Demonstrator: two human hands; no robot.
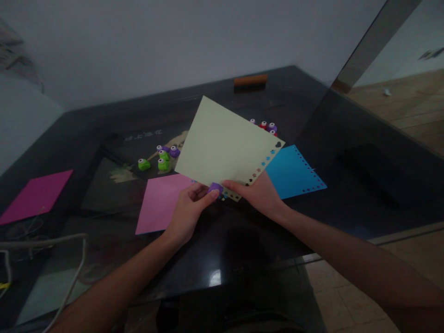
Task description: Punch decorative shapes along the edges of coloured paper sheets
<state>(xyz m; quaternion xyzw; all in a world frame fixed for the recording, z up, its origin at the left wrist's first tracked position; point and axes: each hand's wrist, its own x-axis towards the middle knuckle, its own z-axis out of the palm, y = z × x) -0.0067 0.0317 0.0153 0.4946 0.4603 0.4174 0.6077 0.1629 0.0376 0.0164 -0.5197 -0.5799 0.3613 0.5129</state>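
A pale yellow sheet of paper (229, 143) is held tilted above the dark table. Small flower-shaped holes and a heart-like one run along its right and lower edges. My right hand (261, 192) grips the sheet near its lower corner, thumb on top, other fingers hidden beneath. My left hand (192, 203) closes on a small purple craft punch (215, 188) at the sheet's lower edge. A pink sheet (157, 203) lies under and beside my left hand. To the right rests a blue sheet (294, 173) with holes punched along its edges.
Green and purple punches (164, 159) cluster left of the paper; red and purple ones (268, 126) sit behind it. A magenta sheet (38, 195) lies at the table's left. An orange-brown cylinder (250, 82) is near the back edge. A white cable (81, 259) hangs at the lower left.
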